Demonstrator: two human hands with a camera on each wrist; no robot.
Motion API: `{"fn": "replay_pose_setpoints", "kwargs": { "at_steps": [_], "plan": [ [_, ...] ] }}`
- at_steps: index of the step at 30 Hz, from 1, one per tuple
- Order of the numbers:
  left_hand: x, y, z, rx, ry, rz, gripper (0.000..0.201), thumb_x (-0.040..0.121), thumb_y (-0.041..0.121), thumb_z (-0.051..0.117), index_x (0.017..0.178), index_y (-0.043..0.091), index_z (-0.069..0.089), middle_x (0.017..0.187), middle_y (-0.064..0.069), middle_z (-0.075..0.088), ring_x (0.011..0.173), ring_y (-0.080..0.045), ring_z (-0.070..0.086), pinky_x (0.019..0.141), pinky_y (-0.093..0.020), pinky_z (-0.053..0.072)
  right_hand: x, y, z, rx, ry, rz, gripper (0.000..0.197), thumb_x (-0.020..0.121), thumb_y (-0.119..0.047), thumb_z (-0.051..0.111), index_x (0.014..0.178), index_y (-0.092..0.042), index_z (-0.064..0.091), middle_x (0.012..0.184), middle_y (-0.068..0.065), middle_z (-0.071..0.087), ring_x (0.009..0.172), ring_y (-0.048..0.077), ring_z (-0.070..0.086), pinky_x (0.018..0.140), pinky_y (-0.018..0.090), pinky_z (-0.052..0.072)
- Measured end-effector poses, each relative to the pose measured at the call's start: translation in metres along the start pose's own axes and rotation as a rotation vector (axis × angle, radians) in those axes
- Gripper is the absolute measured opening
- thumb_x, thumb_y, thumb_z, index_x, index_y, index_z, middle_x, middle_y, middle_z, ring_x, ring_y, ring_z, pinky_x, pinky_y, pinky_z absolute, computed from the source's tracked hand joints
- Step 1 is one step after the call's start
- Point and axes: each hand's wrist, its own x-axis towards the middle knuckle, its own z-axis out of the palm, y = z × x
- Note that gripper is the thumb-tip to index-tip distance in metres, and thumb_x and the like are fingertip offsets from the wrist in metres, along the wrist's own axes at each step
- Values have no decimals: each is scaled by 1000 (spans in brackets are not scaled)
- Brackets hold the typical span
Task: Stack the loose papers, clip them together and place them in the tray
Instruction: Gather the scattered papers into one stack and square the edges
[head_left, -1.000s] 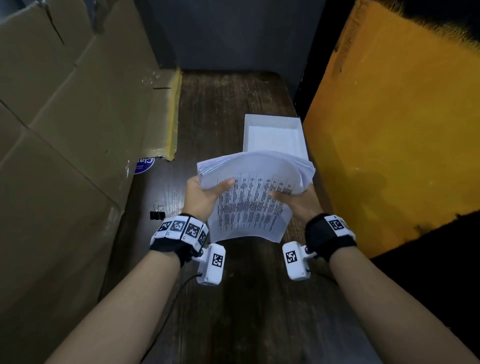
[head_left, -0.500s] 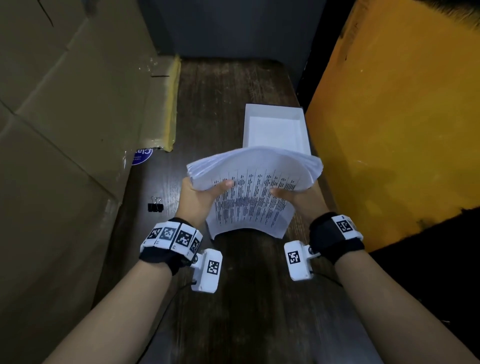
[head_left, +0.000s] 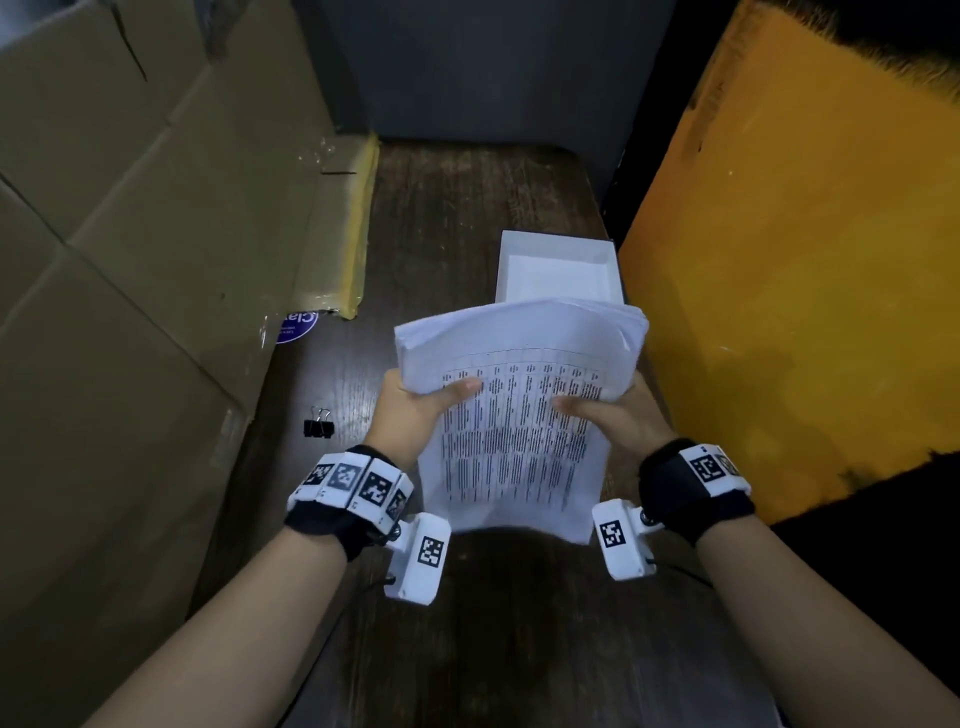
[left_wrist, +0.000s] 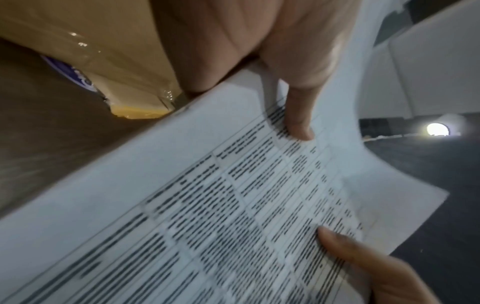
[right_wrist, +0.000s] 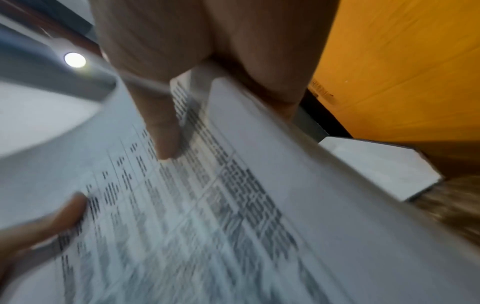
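Observation:
A thick stack of printed papers (head_left: 514, 441) stands on its lower edge on the dark wooden table (head_left: 467, 649), its top bowing away from me. My left hand (head_left: 415, 410) grips its left side, thumb on the front sheet. On the stack's right side my right hand (head_left: 608, 415) holds it the same way. Both wrist views show the papers (left_wrist: 221, 205) (right_wrist: 207, 205) with a thumb pressed on the print. A black binder clip (head_left: 318, 425) lies on the table left of my left hand. The white tray (head_left: 558, 270) sits behind the stack, with nothing visible in it.
A large cardboard box (head_left: 156, 286) walls the left side. A yellow-orange board (head_left: 779, 260) leans along the right. A blue round sticker (head_left: 296, 326) shows at the box's foot. A dark panel closes the far end of the table.
The stack has shifted slightly and its lower edge now sits lower, near the table. Both hands keep their hold on its sides.

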Motion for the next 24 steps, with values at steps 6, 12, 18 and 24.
{"fn": "replay_pose_setpoints", "kwargs": {
  "at_steps": [6,12,18,24],
  "plan": [
    [-4,-23,-25,66,-119,-438,44,73,21,77,114,11,64,109,1,71,104,-15,66,83,-29,55,2,34,1,19,-167,287,70,58,-34,90,121,-16,66,117,4,73,109,21,69,99,48,51],
    [-21,-92,-47,74,-39,-699,51,78,25,73,122,6,58,129,-12,62,120,-27,56,107,-44,38,-10,107,27,86,-203,568,47,69,-5,83,113,-2,69,115,14,73,110,28,68,106,48,45],
    [-29,-146,-62,139,80,-665,49,72,27,75,116,9,62,126,-11,64,122,-29,55,109,-53,35,-7,147,46,105,-120,601,30,76,-24,78,100,-6,74,120,20,69,111,29,66,105,45,46],
    [-32,-148,-61,134,100,-654,42,82,20,68,121,7,58,127,-8,62,123,-27,53,111,-46,34,19,140,61,163,69,498,39,89,-33,67,108,0,70,105,17,75,91,26,74,79,34,58]
  ]
}}
